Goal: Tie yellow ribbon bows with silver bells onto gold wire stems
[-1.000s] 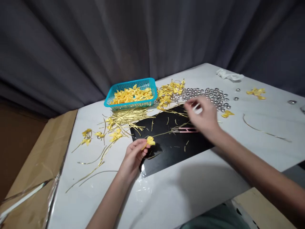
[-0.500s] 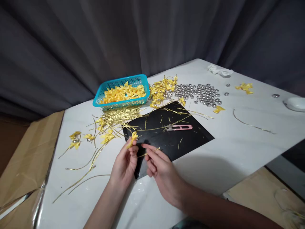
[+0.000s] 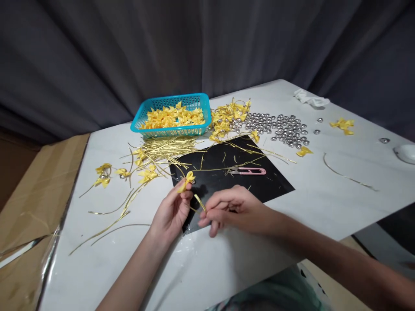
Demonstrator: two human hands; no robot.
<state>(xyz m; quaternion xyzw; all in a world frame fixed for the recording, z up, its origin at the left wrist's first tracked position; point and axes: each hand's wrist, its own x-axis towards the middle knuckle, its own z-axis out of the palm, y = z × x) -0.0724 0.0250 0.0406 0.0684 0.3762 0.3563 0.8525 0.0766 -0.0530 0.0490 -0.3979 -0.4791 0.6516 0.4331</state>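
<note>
My left hand (image 3: pixel 170 212) pinches a small yellow ribbon bow (image 3: pixel 187 179) between thumb and fingers, held just above the near left corner of a black mat (image 3: pixel 259 186). My right hand (image 3: pixel 231 208) is close beside it, fingers pinched on a thin gold wire tie (image 3: pixel 200 202) that runs toward the bow. Pink thread snips (image 3: pixel 248 171) lie on the mat beyond my right hand.
A teal basket (image 3: pixel 171 128) full of yellow bows stands at the back. In front of it lies a bundle of gold ties (image 3: pixel 165 149), with finished bows (image 3: pixel 104 173) to the left. Silver bells (image 3: pixel 285 128) spread at the back right. Cardboard (image 3: pixel 29 203) lines the table's left edge.
My right hand came back from the silver bells at the far right to my left hand and closed on the gold tie. The left hand kept hold of the bow.
</note>
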